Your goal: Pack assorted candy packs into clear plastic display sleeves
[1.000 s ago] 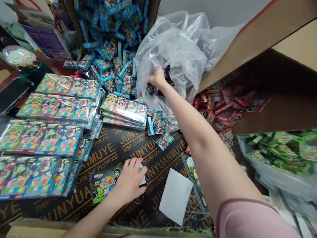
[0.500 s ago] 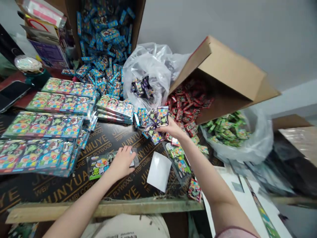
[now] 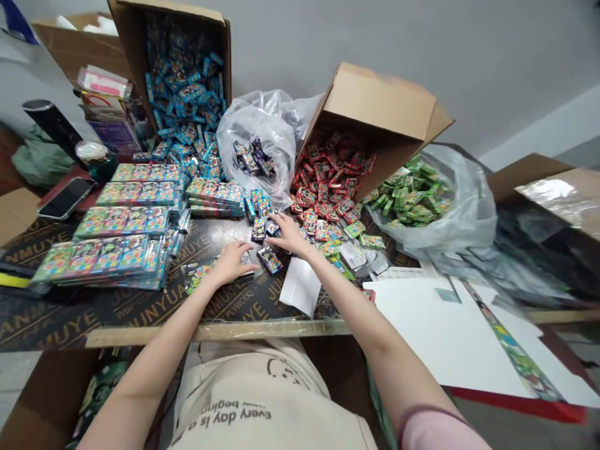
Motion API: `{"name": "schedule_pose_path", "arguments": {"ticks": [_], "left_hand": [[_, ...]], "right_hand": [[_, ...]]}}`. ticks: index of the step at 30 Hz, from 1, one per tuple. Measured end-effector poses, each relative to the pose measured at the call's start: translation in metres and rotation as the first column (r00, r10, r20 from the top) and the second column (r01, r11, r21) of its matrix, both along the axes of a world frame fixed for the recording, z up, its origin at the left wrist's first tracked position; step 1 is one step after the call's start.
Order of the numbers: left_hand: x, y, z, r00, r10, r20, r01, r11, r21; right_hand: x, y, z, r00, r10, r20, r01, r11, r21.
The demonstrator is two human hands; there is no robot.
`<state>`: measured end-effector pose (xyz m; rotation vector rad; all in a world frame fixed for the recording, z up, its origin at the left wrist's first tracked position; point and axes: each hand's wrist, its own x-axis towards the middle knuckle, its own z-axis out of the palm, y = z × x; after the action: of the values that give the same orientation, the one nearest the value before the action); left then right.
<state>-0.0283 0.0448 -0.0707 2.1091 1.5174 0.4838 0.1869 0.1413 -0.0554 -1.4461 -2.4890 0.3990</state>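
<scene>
My left hand [image 3: 233, 262] rests on a clear printed pouch [image 3: 199, 275] lying flat on the table, thumb and fingers spread over its right end. My right hand [image 3: 289, 236] is just to the right, with its thumb and fingers either side of a small purple candy box [image 3: 272, 227]. Another purple box [image 3: 259, 229] stands left of those fingertips, and a third purple box [image 3: 270, 259] lies tilted below them. Small blue boxes [image 3: 257, 203] sit just beyond. A blank white sheet [image 3: 300, 286] lies below my right wrist.
Stacked printed packs [image 3: 117, 219] cover the left side. At the back are a carton of blue boxes [image 3: 185, 94], a plastic bag [image 3: 276, 112] with purple ones, a tipped carton [image 3: 382, 100] of red ones and a bag [image 3: 469, 219] of green ones. White cardboard [image 3: 422, 325] lies right.
My right hand has come down from holding up several purple boxes; some now lie loose on the table. My left hand stays at the pouch. The camera view has shifted.
</scene>
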Motion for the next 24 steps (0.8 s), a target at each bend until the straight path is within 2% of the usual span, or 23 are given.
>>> {"name": "schedule_pose_path", "arguments": {"ticks": [3, 5, 7, 8, 10, 12, 13, 15, 16, 18, 20, 22, 24], "left_hand": [[0.002, -0.022, 0.005, 0.993, -0.078, -0.087, 0.077, 0.997, -0.012], [0.000, -0.039, 0.005, 0.987, -0.123, -0.103, 0.121, 0.992, -0.026], [-0.005, -0.054, 0.005, 0.993, -0.119, -0.016, 0.119, 0.992, -0.031], [-0.008, -0.060, 0.006, 0.995, -0.079, 0.066, 0.081, 0.996, -0.029], [-0.014, -0.071, 0.010, 0.955, 0.086, 0.285, -0.082, 0.996, -0.024], [-0.017, -0.080, 0.016, 0.800, 0.287, 0.526, -0.267, 0.957, -0.116], [-0.016, -0.084, 0.019, 0.696, 0.363, 0.620, -0.293, 0.931, -0.215], [-0.008, -0.093, 0.025, 0.516, 0.464, 0.720, -0.202, 0.883, -0.424], [-0.003, -0.098, 0.027, 0.459, 0.495, 0.738, -0.132, 0.859, -0.494], [0.011, -0.107, 0.028, 0.389, 0.542, 0.745, -0.068, 0.823, -0.563], [0.023, -0.114, 0.026, 0.333, 0.588, 0.737, -0.099, 0.799, -0.593], [0.028, -0.117, 0.023, 0.350, 0.604, 0.716, -0.101, 0.784, -0.612], [0.024, -0.114, 0.021, 0.474, 0.531, 0.702, -0.057, 0.814, -0.578]], "right_hand": [[-0.033, 0.002, -0.005, 0.979, 0.130, 0.160, -0.141, 0.988, 0.063], [-0.049, 0.005, -0.002, 0.962, 0.198, 0.187, -0.210, 0.977, 0.044], [-0.059, 0.006, 0.005, 0.968, 0.192, 0.160, -0.197, 0.980, 0.014], [-0.062, 0.005, 0.011, 0.974, 0.173, 0.144, -0.177, 0.984, 0.015], [-0.062, -0.006, 0.022, 0.989, 0.142, 0.029, -0.143, 0.989, 0.046], [-0.058, -0.027, 0.031, 0.956, 0.184, -0.228, -0.178, 0.983, 0.046], [-0.055, -0.042, 0.033, 0.895, 0.239, -0.376, -0.250, 0.968, 0.020], [-0.047, -0.075, 0.034, 0.759, 0.331, -0.561, -0.433, 0.900, -0.054], [-0.042, -0.092, 0.033, 0.731, 0.339, -0.593, -0.471, 0.879, -0.078], [-0.032, -0.122, 0.027, 0.746, 0.300, -0.594, -0.419, 0.905, -0.070], [-0.023, -0.145, 0.020, 0.793, 0.260, -0.551, -0.308, 0.951, 0.006], [-0.014, -0.160, 0.015, 0.823, 0.294, -0.486, -0.284, 0.954, 0.095], [-0.006, -0.168, 0.012, 0.834, 0.310, -0.457, -0.273, 0.951, 0.147]]}}
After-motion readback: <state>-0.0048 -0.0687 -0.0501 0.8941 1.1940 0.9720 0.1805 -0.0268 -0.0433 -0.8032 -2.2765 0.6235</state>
